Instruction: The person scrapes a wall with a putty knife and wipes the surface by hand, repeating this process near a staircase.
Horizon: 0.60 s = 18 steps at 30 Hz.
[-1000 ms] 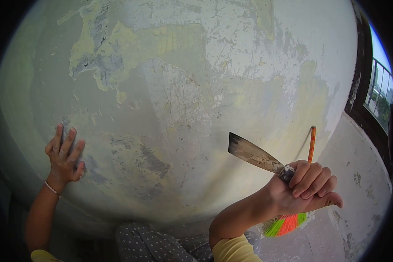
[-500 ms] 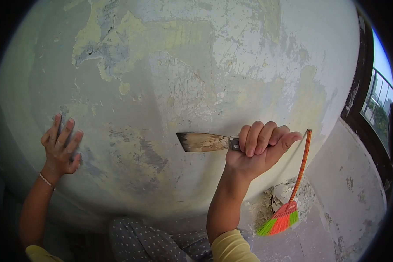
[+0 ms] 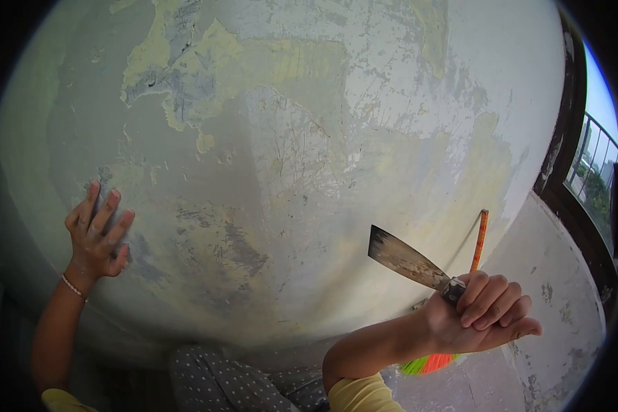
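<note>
Peeling, patchy wall [image 3: 302,172] spans the view. Left hand [image 3: 99,237], grip spread and empty, rests on it, probably for steadiness; a putty knife [image 3: 408,256], blade leftward, sits in the right hand [image 3: 486,305], grip wrapped tight; a broom [image 3: 479,240] stands behind.

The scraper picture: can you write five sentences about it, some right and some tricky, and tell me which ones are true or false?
1. The right hand holds the scraper. True.
2. The left hand holds a paintbrush. False: no tool shows in it; its fingers are spread against the wall.
3. Part of the broom is hidden behind the right arm. True.
4. The wall is smooth and all one colour. False: it is patchy grey, white and yellowish, with peeling paint.
5. A bracelet is on the left wrist. True.
</note>
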Tool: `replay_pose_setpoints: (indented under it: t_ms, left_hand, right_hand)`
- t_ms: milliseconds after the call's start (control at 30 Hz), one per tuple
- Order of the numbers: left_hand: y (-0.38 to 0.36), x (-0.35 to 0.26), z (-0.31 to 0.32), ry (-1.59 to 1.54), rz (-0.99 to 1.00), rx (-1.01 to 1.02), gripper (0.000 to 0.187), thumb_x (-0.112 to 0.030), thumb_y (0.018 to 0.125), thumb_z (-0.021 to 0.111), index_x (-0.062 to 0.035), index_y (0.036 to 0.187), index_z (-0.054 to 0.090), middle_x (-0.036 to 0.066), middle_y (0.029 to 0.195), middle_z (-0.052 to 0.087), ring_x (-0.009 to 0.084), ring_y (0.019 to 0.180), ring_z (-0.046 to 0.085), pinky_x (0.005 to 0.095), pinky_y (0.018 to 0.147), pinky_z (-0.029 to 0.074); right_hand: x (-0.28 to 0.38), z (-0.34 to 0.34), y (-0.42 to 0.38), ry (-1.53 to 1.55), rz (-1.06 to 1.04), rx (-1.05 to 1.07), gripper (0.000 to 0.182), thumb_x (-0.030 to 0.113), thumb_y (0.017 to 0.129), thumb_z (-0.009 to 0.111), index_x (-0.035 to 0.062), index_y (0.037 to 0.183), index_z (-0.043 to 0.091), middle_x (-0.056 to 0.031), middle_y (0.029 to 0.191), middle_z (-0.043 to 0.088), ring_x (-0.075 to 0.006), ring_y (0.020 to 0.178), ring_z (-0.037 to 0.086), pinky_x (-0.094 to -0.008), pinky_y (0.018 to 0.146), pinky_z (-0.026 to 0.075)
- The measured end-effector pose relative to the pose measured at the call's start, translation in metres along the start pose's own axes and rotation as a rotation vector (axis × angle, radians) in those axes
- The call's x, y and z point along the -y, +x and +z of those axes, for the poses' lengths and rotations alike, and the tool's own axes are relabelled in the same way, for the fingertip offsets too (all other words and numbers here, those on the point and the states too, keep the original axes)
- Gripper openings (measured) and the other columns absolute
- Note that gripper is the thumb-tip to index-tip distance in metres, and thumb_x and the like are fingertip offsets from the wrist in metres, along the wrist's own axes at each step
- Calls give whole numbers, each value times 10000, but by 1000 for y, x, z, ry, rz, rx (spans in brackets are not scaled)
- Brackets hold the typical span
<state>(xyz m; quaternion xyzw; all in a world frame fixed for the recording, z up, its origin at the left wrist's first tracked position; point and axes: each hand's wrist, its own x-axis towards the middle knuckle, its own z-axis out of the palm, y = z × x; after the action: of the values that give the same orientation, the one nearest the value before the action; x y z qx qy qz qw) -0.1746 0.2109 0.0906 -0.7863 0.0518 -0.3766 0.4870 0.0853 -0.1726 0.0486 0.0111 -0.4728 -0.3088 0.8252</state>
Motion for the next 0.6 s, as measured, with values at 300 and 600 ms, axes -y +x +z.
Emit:
replay_pose_setpoints:
  t_ms: [300, 600]
  left_hand:
    - [-1, -2, 1, -3, -2, 3, 496, -322, 865, 368, -219, 1337, 480, 99, 1430, 419, 350, 1335, 355, 407, 952, 300]
    - [-2, -3, 2, 8, -3, 4, 508, -313, 851, 377, -210, 1338, 479, 102, 1428, 422, 335, 1336, 357, 404, 956, 290]
  right_hand:
    - [-29, 1, 12, -152, 149, -272, 387, 291, 1015, 362, 150, 656, 326, 28, 450, 314, -48, 315, 287, -190, 269, 218]
    - [-51, 7, -8, -331, 170, -317, 405, 312, 1007, 362, 140, 646, 298, 16, 450, 304, -67, 302, 272, -211, 287, 215]
